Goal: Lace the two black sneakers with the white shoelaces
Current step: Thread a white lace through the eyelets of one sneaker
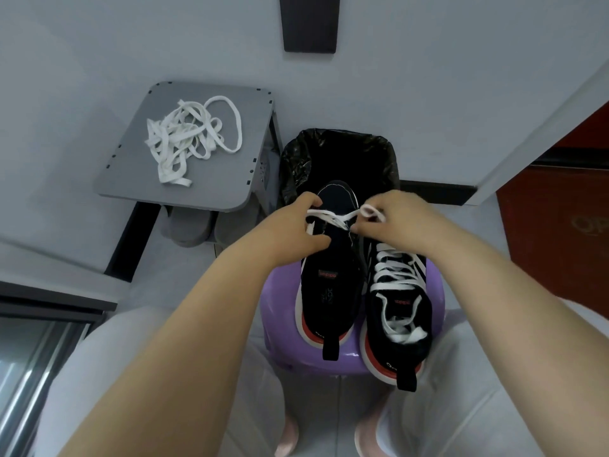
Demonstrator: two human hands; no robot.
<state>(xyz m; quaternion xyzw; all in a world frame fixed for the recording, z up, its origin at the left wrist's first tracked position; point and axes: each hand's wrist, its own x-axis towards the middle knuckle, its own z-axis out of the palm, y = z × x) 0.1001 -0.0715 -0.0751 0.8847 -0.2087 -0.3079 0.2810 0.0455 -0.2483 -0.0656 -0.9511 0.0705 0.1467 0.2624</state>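
White flat shoelace crossed the toe end of the unlaced black sneaker, frame centre, on a purple plastic stool. Judged limp, light; best pinched near its tips. Left hand and right hand each pinched a strand.

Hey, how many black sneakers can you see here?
2. Both sit side by side on the purple stool: the barely laced sneaker on the left, whose white shoelace the left hand and right hand pinch, and the fully laced sneaker on the right. None seems hidden.
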